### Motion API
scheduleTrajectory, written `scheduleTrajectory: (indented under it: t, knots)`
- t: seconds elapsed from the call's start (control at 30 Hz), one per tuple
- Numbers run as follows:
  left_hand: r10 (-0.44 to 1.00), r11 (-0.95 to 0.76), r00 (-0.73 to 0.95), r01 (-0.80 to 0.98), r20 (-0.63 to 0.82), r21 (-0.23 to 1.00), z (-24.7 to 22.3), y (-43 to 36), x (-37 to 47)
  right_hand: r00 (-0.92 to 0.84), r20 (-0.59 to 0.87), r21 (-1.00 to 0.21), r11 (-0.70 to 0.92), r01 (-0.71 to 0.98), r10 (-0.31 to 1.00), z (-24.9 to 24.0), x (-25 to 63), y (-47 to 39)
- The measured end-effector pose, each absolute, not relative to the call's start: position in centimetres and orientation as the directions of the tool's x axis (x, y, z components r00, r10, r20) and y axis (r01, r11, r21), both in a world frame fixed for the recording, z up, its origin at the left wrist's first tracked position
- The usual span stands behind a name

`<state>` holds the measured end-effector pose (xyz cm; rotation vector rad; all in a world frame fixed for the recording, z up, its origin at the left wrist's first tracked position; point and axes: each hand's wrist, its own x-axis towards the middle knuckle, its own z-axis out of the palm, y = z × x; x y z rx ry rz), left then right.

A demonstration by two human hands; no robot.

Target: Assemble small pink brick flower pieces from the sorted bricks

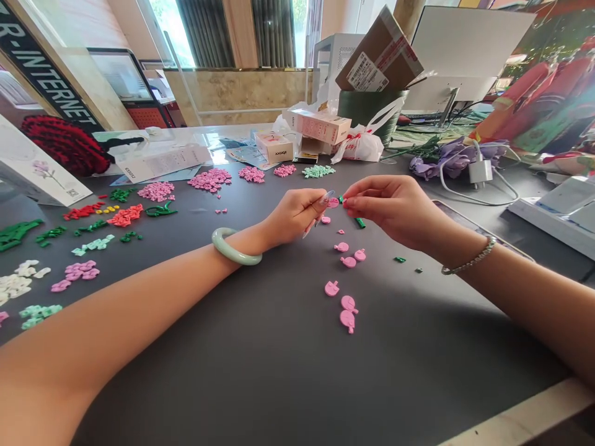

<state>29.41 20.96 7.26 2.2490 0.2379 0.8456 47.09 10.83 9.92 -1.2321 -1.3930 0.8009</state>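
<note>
My left hand (298, 214), below which a pale green bangle (236, 248) circles the wrist, pinches a round pink building-block piece (333, 202). Close against it, my right hand (390, 201) is closed at the fingertips on a small pink and green part (343, 200), partly hidden by the fingers. Under the hands lies a short green stick piece (360, 223). Nearer to me on the dark table, several loose pink round pieces with stubs (348, 319) are scattered. Two small green bits (400, 259) rest below my right hand.
Sorted piles of small pieces, such as pink ones (210, 179), red ones (125, 215) and white ones (16, 285), cover the left and back. Small boxes (274, 147) and a plastic bag (362, 144) stand behind. Purple flowers (446, 158) and a white charger (480, 171) lie at right.
</note>
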Motion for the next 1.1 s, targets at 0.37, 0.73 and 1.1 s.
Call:
scheduleTrajectory:
  t: [0.37,0.73,1.1]
  knots:
    - [0.369,-0.788,0.799,-0.002,0.475,0.616,7.50,20.88,29.37,0.051,0.285,-0.911,0.254,0.326,0.957,9.85,47.28,10.91]
    - [0.332,-0.822,0.798,-0.018,0.504,0.569,7.55,21.01,29.36,0.016,0.317,-0.858,0.279,0.431,0.948,9.90,47.59,10.86]
    - [0.303,-0.832,0.812,-0.029,0.499,0.554,7.56,20.85,29.39,0.025,0.354,-0.827,0.301,0.475,0.935,10.05,47.22,10.73]
